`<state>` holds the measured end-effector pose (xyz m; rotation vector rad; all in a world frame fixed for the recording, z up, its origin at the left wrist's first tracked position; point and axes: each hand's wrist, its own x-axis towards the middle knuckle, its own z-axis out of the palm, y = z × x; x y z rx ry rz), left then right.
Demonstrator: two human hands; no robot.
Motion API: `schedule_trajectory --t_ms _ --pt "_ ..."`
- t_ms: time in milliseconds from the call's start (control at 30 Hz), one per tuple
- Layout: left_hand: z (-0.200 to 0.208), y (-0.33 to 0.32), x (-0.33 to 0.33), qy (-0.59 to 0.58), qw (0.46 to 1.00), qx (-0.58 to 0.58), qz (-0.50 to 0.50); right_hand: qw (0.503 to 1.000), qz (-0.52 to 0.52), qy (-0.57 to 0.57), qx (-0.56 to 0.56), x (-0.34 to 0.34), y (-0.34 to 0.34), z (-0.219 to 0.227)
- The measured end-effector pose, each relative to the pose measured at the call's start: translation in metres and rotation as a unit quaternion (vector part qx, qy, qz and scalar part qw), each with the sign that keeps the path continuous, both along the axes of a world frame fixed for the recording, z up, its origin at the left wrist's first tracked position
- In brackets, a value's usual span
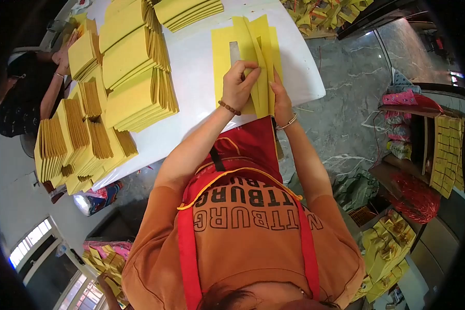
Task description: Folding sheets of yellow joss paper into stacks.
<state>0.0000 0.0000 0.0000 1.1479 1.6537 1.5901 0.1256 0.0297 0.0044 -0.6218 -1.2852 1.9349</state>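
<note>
At the table's near right edge I hold yellow paper sheets (264,57), partly raised into upright folds. My left hand (238,85), with a brown bead bracelet on its wrist, is closed, thumb and curled fingers pinching the standing fold. My right hand (282,103) grips the right side of the sheets, its thumb up and its other fingers mostly hidden behind the paper. Under the folds, a flat yellow sheet (220,62) lies on the white table (194,67). A narrow pale strip shows beside the raised paper.
Thick stacks of folded yellow paper (132,62) cover the table's left side, with another stack (191,11) at the far edge. At far left, another person's arm (54,93) reaches to the stacks. Yellow paper bundles (387,243) and a red mesh heap (413,196) lie at right.
</note>
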Motion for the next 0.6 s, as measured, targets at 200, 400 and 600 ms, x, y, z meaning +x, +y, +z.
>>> schedule_trajectory --t_ms 200,400,600 --pt "0.002 -0.001 0.003 -0.008 0.999 0.029 -0.013 0.999 0.010 -0.028 0.030 0.002 0.000 0.004" --pt "-0.001 0.003 0.002 -0.031 0.996 0.081 0.012 0.980 0.009 -0.114 0.165 0.000 0.000 0.007" --pt "0.004 -0.001 0.001 -0.035 0.999 0.012 -0.034 0.942 0.002 -0.177 0.286 -0.003 -0.002 0.004"
